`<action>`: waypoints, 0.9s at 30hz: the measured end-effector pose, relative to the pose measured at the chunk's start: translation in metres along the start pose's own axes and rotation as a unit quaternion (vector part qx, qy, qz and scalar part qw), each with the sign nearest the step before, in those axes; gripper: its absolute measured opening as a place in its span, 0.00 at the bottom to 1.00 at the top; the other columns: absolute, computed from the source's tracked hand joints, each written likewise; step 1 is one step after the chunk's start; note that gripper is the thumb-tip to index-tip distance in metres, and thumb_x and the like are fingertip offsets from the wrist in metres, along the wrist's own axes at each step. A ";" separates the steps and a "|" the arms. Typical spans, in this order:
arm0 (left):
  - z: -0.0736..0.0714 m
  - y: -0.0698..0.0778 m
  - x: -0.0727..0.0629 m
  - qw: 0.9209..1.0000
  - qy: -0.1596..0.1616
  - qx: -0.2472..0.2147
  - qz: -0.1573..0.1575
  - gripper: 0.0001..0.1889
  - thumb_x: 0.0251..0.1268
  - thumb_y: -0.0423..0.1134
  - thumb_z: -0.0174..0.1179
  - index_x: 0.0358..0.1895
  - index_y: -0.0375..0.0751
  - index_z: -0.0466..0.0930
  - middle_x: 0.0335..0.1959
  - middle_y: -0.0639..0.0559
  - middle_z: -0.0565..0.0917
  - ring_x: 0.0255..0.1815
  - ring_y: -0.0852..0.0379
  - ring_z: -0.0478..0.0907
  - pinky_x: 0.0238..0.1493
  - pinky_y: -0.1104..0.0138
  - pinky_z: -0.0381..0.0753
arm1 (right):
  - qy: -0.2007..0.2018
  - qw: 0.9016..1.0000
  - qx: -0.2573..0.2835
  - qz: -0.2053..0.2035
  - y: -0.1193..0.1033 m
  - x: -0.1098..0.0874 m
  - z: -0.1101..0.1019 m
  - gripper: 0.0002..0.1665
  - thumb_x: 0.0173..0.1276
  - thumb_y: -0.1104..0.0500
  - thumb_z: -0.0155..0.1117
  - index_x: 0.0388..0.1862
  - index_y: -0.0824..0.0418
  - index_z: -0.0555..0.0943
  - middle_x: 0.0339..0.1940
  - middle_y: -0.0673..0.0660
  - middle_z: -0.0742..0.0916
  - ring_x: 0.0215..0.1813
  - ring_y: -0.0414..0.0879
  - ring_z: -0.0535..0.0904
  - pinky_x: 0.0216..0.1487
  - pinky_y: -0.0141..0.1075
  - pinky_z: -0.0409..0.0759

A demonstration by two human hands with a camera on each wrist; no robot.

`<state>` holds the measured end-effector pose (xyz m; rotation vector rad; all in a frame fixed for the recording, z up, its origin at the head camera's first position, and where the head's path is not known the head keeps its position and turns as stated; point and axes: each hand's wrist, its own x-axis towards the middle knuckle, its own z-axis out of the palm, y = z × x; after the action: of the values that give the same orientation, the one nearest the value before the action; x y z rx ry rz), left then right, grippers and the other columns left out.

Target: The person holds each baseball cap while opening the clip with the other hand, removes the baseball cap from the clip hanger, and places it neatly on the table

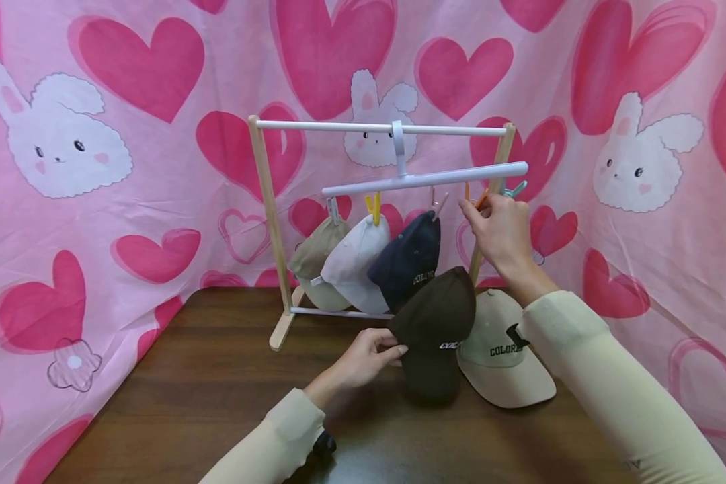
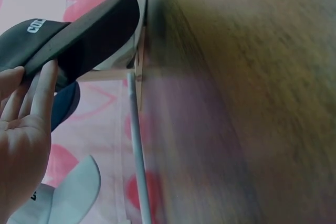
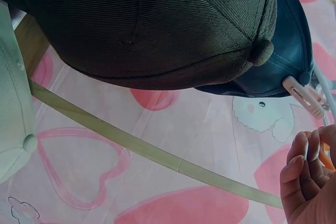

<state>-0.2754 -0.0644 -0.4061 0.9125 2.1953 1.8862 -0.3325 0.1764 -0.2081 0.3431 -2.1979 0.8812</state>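
Observation:
My left hand (image 1: 359,359) pinches the edge of a dark brown cap (image 1: 432,316), its thumb on one face; in the left wrist view the fingers (image 2: 44,85) lie under the cap by the brim. Up at the white hanger (image 1: 460,177), my right hand (image 1: 502,232) pinches an orange clothespin (image 1: 481,197), partly hidden by the fingers. The brown cap's top is below the hanger, apart from that clothespin. Along the hanger to the left, clothespins hold a navy cap (image 1: 408,252), a white cap (image 1: 359,255) and an olive-beige cap (image 1: 320,252).
The hanger hooks over the top bar of a wood-and-white rack (image 1: 339,127) and slopes up to the right. A teal clothespin (image 1: 515,189) is at its right end. A beige cap (image 1: 499,336) lies on the brown table (image 1: 218,403). Pink heart-print cloth (image 1: 175,168) surrounds everything.

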 end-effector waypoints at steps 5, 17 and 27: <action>0.001 0.000 -0.002 0.999 -0.025 -0.021 -0.001 0.11 0.73 0.24 0.58 0.53 0.29 0.84 0.53 0.30 0.85 0.46 0.56 0.87 0.47 0.60 0.87 | -0.001 1.000 -0.006 -0.002 0.001 -0.001 0.001 0.27 0.74 0.42 0.64 0.41 0.68 0.86 0.27 0.63 0.87 0.26 0.54 0.82 0.27 0.38 0.81; 0.003 -0.001 -0.004 0.999 -0.053 -0.005 0.002 0.10 0.73 0.25 0.58 0.52 0.28 0.84 0.50 0.31 0.86 0.48 0.49 0.87 0.46 0.62 0.87 | 0.003 1.000 -0.010 -0.009 0.002 0.000 0.002 0.27 0.74 0.42 0.64 0.41 0.68 0.86 0.27 0.63 0.87 0.26 0.55 0.83 0.27 0.40 0.82; 0.009 0.002 -0.005 0.996 -0.076 -0.050 -0.022 0.10 0.72 0.21 0.56 0.52 0.20 0.80 0.50 0.22 0.83 0.52 0.27 0.82 0.51 0.48 0.84 | 0.002 1.000 -0.010 -0.005 0.002 0.001 0.001 0.29 0.74 0.40 0.63 0.42 0.67 0.86 0.29 0.62 0.87 0.28 0.54 0.84 0.30 0.43 0.84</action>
<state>-0.2665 -0.0595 -0.4079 0.9481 2.0002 1.8237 -0.3347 0.1776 -0.2093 0.3430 -2.1970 0.8533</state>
